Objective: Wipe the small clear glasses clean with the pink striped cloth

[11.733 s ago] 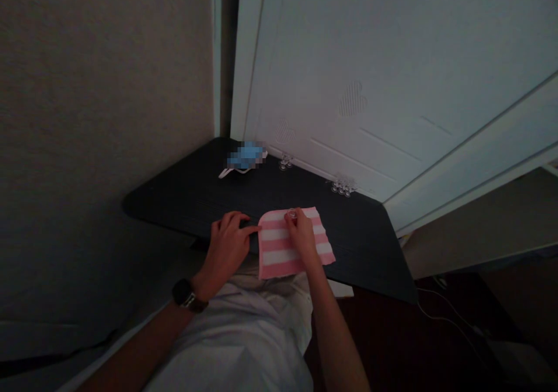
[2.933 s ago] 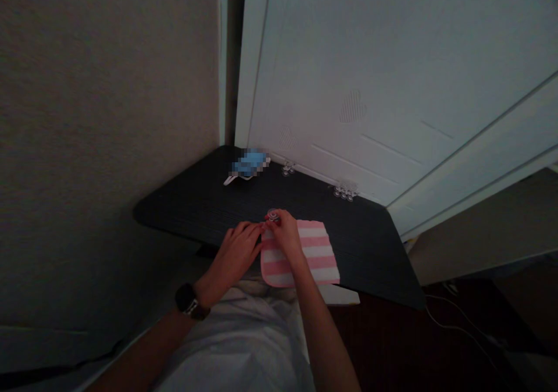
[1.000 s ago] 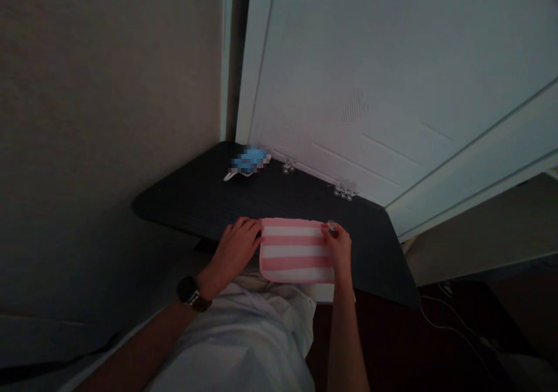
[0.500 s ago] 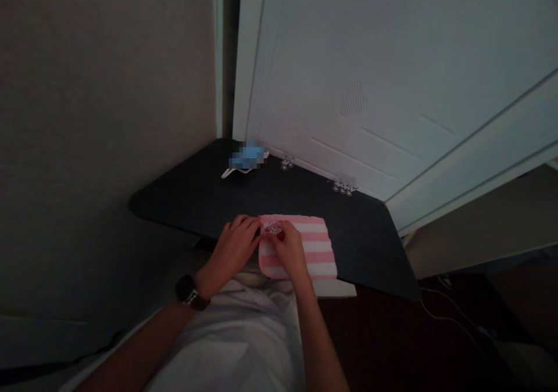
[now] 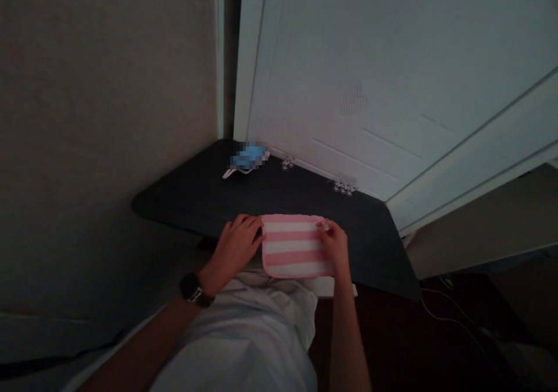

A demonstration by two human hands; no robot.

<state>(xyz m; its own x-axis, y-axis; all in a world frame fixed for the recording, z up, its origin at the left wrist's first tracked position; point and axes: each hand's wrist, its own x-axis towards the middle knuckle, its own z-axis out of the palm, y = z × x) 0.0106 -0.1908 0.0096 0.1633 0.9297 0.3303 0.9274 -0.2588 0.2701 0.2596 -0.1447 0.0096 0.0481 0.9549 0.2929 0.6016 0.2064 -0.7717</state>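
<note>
A pink-and-white striped cloth (image 5: 292, 245) lies flat at the front edge of the dark table. My left hand (image 5: 238, 242) rests at the cloth's left edge, fingers stretched out and thumb touching the fabric. Over the cloth's upper right part, my right hand (image 5: 335, 243) is closed on a small clear suction cup (image 5: 326, 225), which its fingers partly cover. More clear suction cups (image 5: 344, 188) stand in a cluster at the table's back edge, and a smaller group of cups (image 5: 286, 163) is left of them.
On the back left of the black table (image 5: 187, 188) sits a blue pixelated item (image 5: 248, 157) with white straps. A white panel (image 5: 370, 89) with embossed hearts rises behind the table, and a wall (image 5: 108, 89) borders its left. A white cable (image 5: 449, 316) runs at the right.
My right hand has moved right across the cloth, from its left part to its right edge, with the suction cup still in its fingers. My left hand has barely moved.
</note>
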